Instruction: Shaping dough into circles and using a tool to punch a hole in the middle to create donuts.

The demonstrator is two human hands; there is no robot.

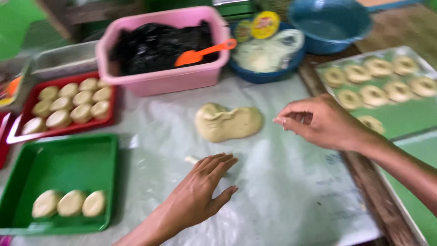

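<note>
Under my left hand [200, 191] the clear plastic sheet [282, 191] shines, crinkled and dusted with flour, and the dough [227, 121] on it looks soft, matt and creased. The green tray [59, 159], red tray [68, 130] and pink tub [164, 79] are smooth glossy plastic. By my right hand [321, 120] the table edge [364, 173] is rough, dark wood.

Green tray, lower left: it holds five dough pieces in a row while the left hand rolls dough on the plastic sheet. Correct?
Not quite. The head view shows three dough pieces in the green tray, not five. The left hand does press flat on a strip of dough on the plastic sheet.
</note>
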